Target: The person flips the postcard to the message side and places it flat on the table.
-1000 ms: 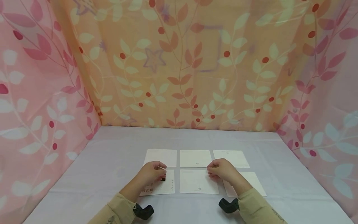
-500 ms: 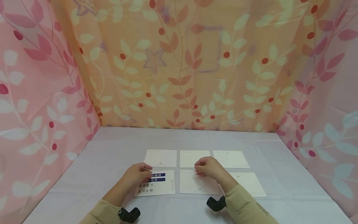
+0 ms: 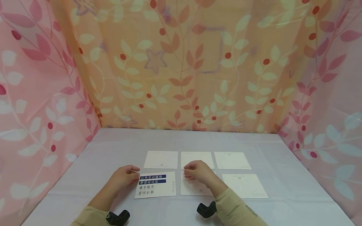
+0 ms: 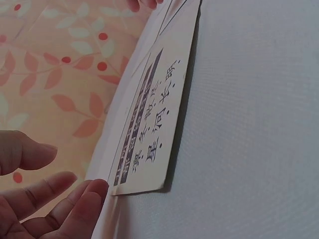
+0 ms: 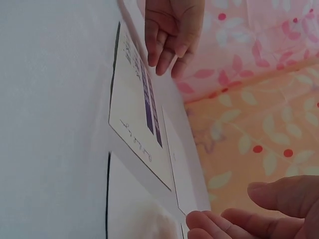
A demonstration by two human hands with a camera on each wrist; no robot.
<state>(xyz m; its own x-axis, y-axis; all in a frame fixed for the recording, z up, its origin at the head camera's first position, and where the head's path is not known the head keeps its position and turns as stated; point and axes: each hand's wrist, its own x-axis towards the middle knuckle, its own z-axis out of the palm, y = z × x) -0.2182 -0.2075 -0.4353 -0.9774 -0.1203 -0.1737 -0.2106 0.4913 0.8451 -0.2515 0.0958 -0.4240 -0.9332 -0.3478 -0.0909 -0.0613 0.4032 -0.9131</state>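
A white card with dark printed lettering and two blue bands (image 3: 156, 185) lies face up at the front left of a group of cards. Just off its left edge is my left hand (image 3: 123, 176); its thumb and fingers stand apart in the left wrist view, with nothing between them. My right hand (image 3: 199, 174) hovers over the front middle card (image 3: 195, 190), hiding part of it. In the right wrist view, the thumb (image 5: 279, 195) and fingers of that hand are loosely bent, holding nothing.
Behind are a back left card (image 3: 161, 159), a back middle card (image 3: 198, 157) and a back right card (image 3: 232, 160). A front right card (image 3: 245, 186) lies beyond my right wrist. Patterned cloth walls (image 3: 181, 62) enclose the white table (image 3: 113, 147) on three sides.
Both hands have moved left. My left hand has slid off the lettered card, uncovering its text, and the card's left edge now lies farther left. My right hand has shifted over the front middle card.
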